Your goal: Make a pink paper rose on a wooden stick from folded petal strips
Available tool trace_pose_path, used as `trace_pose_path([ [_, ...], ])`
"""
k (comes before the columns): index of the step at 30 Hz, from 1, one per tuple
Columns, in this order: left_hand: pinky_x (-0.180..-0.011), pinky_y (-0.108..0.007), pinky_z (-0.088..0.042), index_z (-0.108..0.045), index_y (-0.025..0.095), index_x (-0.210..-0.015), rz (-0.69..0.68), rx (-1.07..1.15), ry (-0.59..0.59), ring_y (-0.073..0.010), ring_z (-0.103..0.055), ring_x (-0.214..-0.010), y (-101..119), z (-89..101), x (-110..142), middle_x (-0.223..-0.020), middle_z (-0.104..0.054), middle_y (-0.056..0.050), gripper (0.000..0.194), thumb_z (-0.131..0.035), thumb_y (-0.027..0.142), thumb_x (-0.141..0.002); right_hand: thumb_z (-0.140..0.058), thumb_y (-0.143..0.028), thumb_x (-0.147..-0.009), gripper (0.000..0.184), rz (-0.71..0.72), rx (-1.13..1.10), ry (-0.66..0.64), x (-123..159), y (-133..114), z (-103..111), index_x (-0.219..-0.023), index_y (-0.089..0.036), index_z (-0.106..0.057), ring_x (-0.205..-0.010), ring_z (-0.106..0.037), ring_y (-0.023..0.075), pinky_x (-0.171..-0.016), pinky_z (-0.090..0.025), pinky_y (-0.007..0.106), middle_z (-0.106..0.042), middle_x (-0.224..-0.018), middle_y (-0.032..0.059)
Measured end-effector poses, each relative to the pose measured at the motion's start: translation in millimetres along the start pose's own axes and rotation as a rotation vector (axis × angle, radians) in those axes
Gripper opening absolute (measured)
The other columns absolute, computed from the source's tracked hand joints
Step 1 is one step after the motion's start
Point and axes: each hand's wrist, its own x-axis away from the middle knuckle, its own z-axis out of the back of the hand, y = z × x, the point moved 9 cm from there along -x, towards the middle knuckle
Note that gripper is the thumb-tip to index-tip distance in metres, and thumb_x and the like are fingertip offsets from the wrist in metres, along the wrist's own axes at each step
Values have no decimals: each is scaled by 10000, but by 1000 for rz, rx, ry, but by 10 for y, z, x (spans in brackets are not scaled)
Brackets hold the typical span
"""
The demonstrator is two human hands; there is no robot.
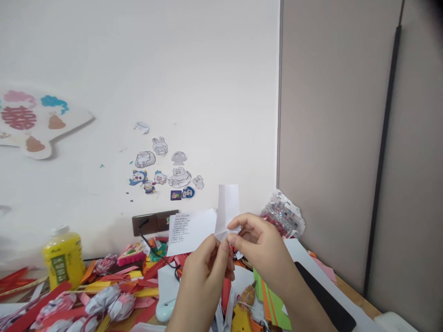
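Note:
A narrow folded piece of white paper stands upright between my two hands, with creases running down it. My left hand pinches its lower end from the left. From the right, my right hand grips the same lower end between thumb and index finger, close to the left fingertips. The fingers cover the bottom of the fold. Behind the hands, a white sheet with handwritten lines leans near the wall.
A bottle of yellow drink stands at the left. Coloured paper strips and crumpled paper flowers cover the table. A clear plastic bag lies by the corner, and a black flat object rests at the right. Stickers dot the wall.

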Motion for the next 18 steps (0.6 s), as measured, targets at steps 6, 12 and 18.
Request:
trace_pose_path([
  [6, -490, -207, -380, -430, 214, -538, 15, 26, -21, -111, -498, -463, -45, -17, -4, -469, -509, 58, 321, -424, 358, -824, -535, -175, -767, 150, 36, -1, -65, 11, -76, -3, -911, -200, -566, -626, -500, 110, -583, -402, 224, -477, -650, -44],
  [12, -515, -219, -379, -414, 219, -544, 30, 71, -13, -121, -488, -493, -54, -22, 9, -483, -500, 57, 305, -416, 346, -822, -516, -140, -759, 148, 108, 75, -19, 18, -56, -28, -873, -224, -560, -545, -402, 82, -496, -326, 192, -386, -619, -64],
  [18, -511, -237, -338, -384, 230, -554, 12, 39, 38, -126, -437, -482, -96, 17, -9, -452, -441, 69, 331, -373, 394, -841, -472, -177, -814, 172, 140, 71, -53, 18, -73, -55, -967, -235, -523, -583, -458, 94, -566, -368, 209, -410, -624, -64],
])
